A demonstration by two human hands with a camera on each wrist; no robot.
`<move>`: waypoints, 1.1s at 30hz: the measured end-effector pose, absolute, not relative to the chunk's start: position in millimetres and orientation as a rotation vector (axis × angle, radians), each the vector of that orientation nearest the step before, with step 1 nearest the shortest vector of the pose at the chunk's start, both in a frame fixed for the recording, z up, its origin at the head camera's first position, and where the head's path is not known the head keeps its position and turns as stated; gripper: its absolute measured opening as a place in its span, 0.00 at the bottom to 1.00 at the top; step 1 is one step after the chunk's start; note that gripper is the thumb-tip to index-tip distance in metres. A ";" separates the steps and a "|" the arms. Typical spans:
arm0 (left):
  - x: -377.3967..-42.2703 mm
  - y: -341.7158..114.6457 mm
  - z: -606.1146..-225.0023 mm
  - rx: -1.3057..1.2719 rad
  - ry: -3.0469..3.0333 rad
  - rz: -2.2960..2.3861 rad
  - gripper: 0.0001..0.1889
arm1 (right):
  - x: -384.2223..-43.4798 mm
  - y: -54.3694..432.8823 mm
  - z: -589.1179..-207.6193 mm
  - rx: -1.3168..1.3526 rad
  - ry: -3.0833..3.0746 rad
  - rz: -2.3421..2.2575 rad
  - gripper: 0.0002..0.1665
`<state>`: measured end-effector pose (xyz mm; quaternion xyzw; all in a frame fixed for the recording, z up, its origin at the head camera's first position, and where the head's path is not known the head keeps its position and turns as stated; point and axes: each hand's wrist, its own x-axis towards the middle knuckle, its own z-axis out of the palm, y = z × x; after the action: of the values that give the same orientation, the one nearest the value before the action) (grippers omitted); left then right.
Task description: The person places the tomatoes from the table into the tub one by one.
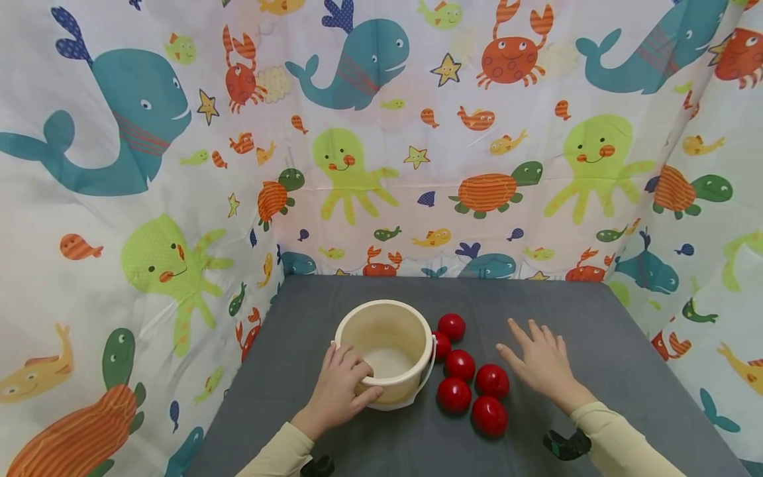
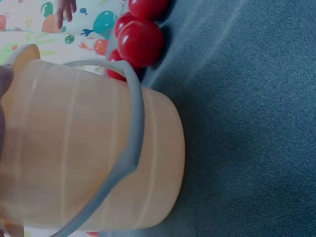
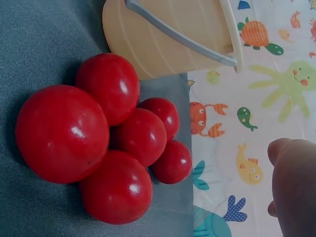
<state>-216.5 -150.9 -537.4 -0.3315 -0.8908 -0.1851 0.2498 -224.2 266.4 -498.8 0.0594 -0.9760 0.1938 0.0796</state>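
A cream plastic bucket (image 1: 411, 381) with a pale handle (image 2: 133, 123) stands upright on the grey table, its inside bare in the head view. My left hand (image 1: 341, 385) grips the near-left rim, fingers over the edge and thumb along the outside. Several glossy red balls (image 1: 459, 366) lie in a cluster just right of the bucket; the right wrist view shows them (image 3: 62, 133) close up. To the right of the balls hovers my right hand (image 1: 545, 363), fingers spread and straight, holding nothing. Only part of that hand (image 3: 296, 182) shows in its wrist view.
The grey table (image 1: 566, 305) runs back to a white curtain (image 1: 369, 232) printed with sea animals, which also walls in the left and right sides. A dark band (image 1: 566, 444) is worn at the right wrist.
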 end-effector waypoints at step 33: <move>-220.9 -147.1 -548.1 -0.852 -2.301 -0.444 0.19 | -255.3 270.0 -558.7 -0.053 -3.004 1.445 0.37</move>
<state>-220.9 -147.1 -548.1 -0.3240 -0.8747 -0.1690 0.3183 -255.3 270.0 -558.7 -0.0159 -0.8969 0.4314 -0.0959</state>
